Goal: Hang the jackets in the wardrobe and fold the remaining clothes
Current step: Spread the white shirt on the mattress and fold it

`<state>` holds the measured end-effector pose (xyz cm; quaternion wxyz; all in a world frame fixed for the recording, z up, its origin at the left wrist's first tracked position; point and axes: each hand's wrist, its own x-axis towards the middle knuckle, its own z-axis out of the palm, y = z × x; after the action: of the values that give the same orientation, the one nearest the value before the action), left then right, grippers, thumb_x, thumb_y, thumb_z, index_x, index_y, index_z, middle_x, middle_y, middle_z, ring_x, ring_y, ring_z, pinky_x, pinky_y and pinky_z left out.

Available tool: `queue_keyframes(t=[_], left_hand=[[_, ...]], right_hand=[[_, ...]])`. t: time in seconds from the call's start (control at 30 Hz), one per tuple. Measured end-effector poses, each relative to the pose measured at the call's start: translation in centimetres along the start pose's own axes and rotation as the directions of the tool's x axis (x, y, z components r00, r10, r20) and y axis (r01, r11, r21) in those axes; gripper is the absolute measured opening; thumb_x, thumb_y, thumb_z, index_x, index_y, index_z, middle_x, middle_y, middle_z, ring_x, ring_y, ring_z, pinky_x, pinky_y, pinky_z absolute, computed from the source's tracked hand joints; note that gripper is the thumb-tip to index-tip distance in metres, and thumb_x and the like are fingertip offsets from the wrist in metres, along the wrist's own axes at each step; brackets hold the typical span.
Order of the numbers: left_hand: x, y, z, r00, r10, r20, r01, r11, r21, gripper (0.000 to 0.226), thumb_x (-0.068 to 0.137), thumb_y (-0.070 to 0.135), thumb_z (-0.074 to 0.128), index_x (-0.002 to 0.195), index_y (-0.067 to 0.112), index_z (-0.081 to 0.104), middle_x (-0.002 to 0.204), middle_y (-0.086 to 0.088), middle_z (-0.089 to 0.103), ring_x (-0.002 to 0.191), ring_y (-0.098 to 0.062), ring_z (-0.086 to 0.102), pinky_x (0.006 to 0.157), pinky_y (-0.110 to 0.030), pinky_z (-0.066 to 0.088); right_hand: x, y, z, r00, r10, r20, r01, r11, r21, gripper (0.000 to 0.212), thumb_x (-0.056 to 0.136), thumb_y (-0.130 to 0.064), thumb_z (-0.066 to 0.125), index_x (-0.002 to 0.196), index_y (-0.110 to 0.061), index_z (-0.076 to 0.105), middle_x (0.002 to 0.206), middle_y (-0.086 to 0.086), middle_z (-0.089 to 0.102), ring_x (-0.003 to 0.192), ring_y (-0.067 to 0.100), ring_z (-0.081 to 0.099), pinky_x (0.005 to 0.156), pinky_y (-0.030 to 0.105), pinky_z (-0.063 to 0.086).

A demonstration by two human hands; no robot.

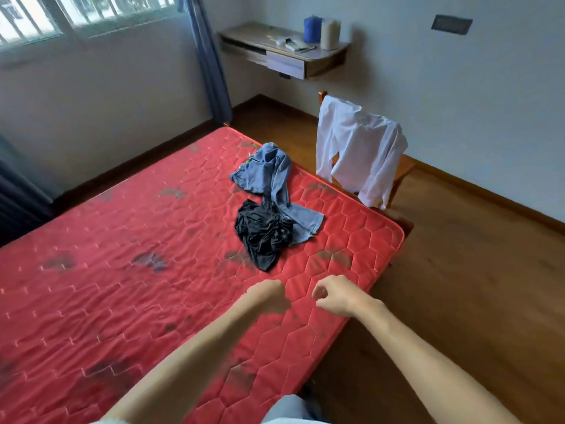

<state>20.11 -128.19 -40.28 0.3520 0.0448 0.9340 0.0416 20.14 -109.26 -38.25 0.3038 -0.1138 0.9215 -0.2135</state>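
A crumpled blue-grey garment point(269, 175) lies on the red quilted mattress point(122, 270) near its far right corner. Against its near side sits a bunched black garment point(260, 237). A white long-sleeved garment point(357, 148) hangs over the back of a wooden chair point(403, 169) just right of the bed. My left hand point(267, 293) and my right hand point(331, 296) hover over the mattress edge, a little short of the black garment. The fingers of both hands are curled and hold nothing. No wardrobe is in view.
A wall-mounted shelf with a drawer point(284, 53) carries a blue roll, a white roll and small items at the back. Blue curtains point(211, 56) hang by the window. Wooden floor point(458, 286) runs along the bed's right side.
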Motion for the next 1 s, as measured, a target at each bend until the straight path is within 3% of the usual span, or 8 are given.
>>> queue_keyframes(t=[0.13,0.23,0.3,0.5,0.6,0.77,0.87,1.0], left_hand=[[6.0,-0.2,-3.9,0.998,-0.030,-0.056,0.019,0.983,-0.182,0.029,0.087,0.030,0.051,0.095,0.006,0.066,0.104,-0.011,0.071,0.095,-0.030,0.068,0.067,-0.033,0.049],[9.4,-1.4,-6.1,0.996,-0.054,-0.069,0.026,0.934,-0.355,0.022,0.083,0.029,0.052,0.077,0.009,0.059,0.083,-0.009,0.067,0.081,-0.028,0.066,0.064,-0.033,0.051],[11.2,-2.4,-7.0,0.996,-0.068,-0.049,0.042,0.908,-0.417,0.022,0.081,0.026,0.050,0.065,0.010,0.049,0.067,-0.002,0.054,0.064,-0.023,0.052,0.053,-0.025,0.039],[14.5,-4.4,-9.2,0.995,-0.094,0.011,0.086,0.842,-0.533,0.019,0.079,0.019,0.048,0.070,0.003,0.054,0.069,-0.004,0.053,0.065,-0.022,0.050,0.057,-0.026,0.038],[17.0,-4.2,-11.6,0.995,-0.090,-0.031,0.058,0.837,-0.545,0.013,0.070,0.022,0.045,0.060,0.013,0.045,0.061,-0.001,0.050,0.059,-0.021,0.049,0.055,-0.026,0.037],[21.5,-1.4,-16.0,0.996,-0.073,-0.052,0.027,0.796,-0.604,0.007,0.071,0.024,0.048,0.071,0.025,0.055,0.067,0.000,0.055,0.059,-0.017,0.049,0.054,-0.028,0.039],[25.2,1.0,-18.6,0.995,-0.092,-0.047,0.038,0.753,-0.657,0.022,0.066,0.031,0.047,0.071,0.015,0.062,0.066,-0.006,0.063,0.061,-0.023,0.062,0.063,-0.039,0.055],[29.5,5.2,-22.9,0.990,-0.130,-0.060,0.057,0.743,-0.667,0.030,0.077,0.027,0.051,0.084,0.004,0.068,0.079,-0.010,0.073,0.080,-0.028,0.071,0.077,-0.041,0.058]], right_hand=[[5.7,0.0,-4.7,1.000,0.007,0.003,-0.007,0.997,-0.072,0.030,0.086,-0.019,0.056,0.111,-0.022,0.073,0.118,-0.001,0.070,0.111,0.018,0.064,0.097,0.032,0.051],[9.7,0.4,-7.9,1.000,0.024,0.020,-0.021,0.991,-0.133,0.030,0.088,-0.019,0.056,0.113,-0.022,0.072,0.118,-0.002,0.070,0.112,0.018,0.063,0.097,0.031,0.049],[12.5,0.9,-9.2,0.999,0.049,0.022,-0.045,0.988,-0.145,0.029,0.085,-0.021,0.056,0.109,-0.025,0.072,0.117,-0.003,0.071,0.111,0.018,0.064,0.097,0.032,0.050],[17.6,2.2,-12.2,0.996,0.080,0.031,-0.075,0.986,-0.148,0.033,0.084,-0.023,0.055,0.114,-0.026,0.069,0.118,-0.003,0.070,0.112,0.020,0.063,0.094,0.034,0.050],[20.5,3.4,-14.9,0.996,0.086,0.005,-0.085,0.987,-0.137,0.032,0.085,-0.023,0.056,0.114,-0.025,0.070,0.119,-0.002,0.070,0.114,0.021,0.063,0.093,0.033,0.050],[24.9,6.1,-19.3,0.995,0.100,-0.018,-0.101,0.990,-0.094,0.034,0.086,-0.023,0.057,0.118,-0.023,0.069,0.122,0.001,0.069,0.113,0.023,0.063,0.092,0.033,0.049],[28.1,8.9,-22.0,0.995,0.098,-0.034,-0.099,0.994,-0.038,0.031,0.087,-0.025,0.057,0.115,-0.024,0.070,0.120,0.000,0.071,0.114,0.022,0.063,0.093,0.035,0.051],[32.4,13.5,-26.7,0.986,0.145,-0.084,-0.134,0.982,0.132,0.026,0.088,-0.027,0.062,0.112,-0.021,0.070,0.114,0.000,0.073,0.112,0.021,0.064,0.096,0.033,0.049]])
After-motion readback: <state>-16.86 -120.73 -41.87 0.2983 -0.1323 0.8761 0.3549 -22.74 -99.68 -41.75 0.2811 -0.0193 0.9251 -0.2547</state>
